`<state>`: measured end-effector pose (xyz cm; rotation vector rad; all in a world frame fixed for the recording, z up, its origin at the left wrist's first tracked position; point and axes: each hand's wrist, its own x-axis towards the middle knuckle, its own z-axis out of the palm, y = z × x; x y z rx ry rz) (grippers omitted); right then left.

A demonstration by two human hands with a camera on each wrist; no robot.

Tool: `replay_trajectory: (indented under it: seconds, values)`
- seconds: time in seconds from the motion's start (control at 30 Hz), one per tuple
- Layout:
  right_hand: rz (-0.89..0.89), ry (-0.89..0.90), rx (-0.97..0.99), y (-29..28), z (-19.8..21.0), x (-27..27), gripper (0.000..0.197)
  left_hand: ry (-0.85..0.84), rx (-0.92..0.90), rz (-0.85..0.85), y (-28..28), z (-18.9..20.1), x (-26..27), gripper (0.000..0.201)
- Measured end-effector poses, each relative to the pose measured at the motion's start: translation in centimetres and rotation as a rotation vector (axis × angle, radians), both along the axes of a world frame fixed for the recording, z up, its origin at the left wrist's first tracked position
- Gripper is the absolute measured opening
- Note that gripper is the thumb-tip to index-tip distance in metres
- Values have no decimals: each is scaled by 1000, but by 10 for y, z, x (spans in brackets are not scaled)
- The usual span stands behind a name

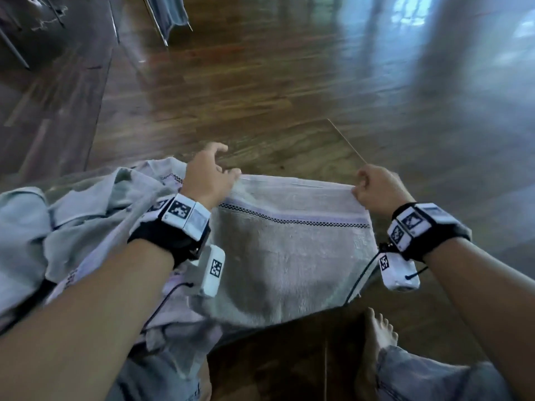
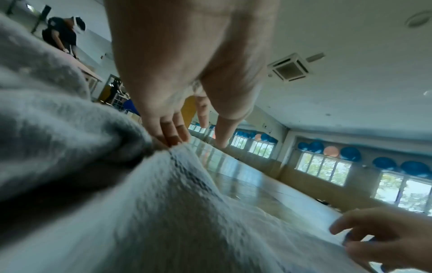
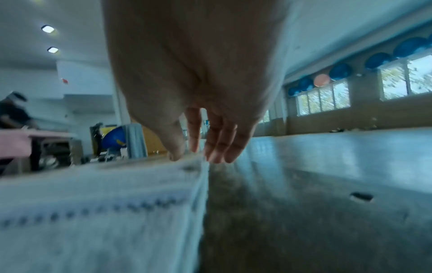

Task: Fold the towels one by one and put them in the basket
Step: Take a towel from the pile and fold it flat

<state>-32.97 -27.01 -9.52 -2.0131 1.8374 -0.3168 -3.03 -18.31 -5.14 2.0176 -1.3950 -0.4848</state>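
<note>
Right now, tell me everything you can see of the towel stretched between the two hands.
The towel is pale grey-lilac terry with a checkered band and lilac stripe near its far edge. It is held spread out, sagging toward the person, above the wooden floor. The left hand pinches one far corner, the right hand the other. Its left side overlaps a heap of other towels.

Daylight comes in through the windows [image 2: 325, 166] and shines on the wooden floor [image 1: 289, 82]. Everything looks blurry, most at the edges, which bend.
</note>
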Motion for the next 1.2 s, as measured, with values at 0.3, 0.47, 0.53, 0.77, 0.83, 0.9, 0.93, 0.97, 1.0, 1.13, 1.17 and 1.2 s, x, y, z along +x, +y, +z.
replay_trajectory:
  seconds: [0.3, 0.47, 0.53, 0.77, 0.83, 0.9, 0.93, 0.97, 1.0, 1.13, 1.17, 1.2]
  values:
    - [11, -125, -81, 24, 12, 23, 10, -27, -98, -304, 15, 4, -31, 23]
    - [125, -575, -154, 74, 53, 48, 15, 48, -137, -555, 33, 14, -60, 29]
    - [136, -691, -137, 87, 59, 53, 13, 66, -176, -567, 33, 14, -68, 31]
    - [170, -879, -93, 90, 59, 56, 10, 94, -270, -491, 20, 16, -69, 28]
    - [179, -944, -52, 87, 62, 53, 14, 101, -275, -480, 15, 18, -70, 28]
    - [189, -980, -39, 86, 65, 50, 16, 102, -299, -471, 10, 21, -71, 29]
    - [179, -1001, -36, 85, 66, 50, 16, 114, -310, -472, 9, 23, -71, 29]
    - [157, -1020, -39, 85, 66, 49, 16, 134, -319, -477, 8, 24, -73, 29]
    - [127, -1028, -53, 85, 66, 48, 15, 156, -322, -484, 8, 25, -74, 28]
    - [20, -993, -126, 81, 65, 44, 11, 196, -254, -547, 13, 28, -77, 22]
    - [7, -981, -136, 81, 65, 42, 9, 211, -240, -564, 14, 29, -77, 21]
    - [-3, -975, -146, 80, 65, 41, 10, 221, -239, -571, 15, 30, -76, 20]
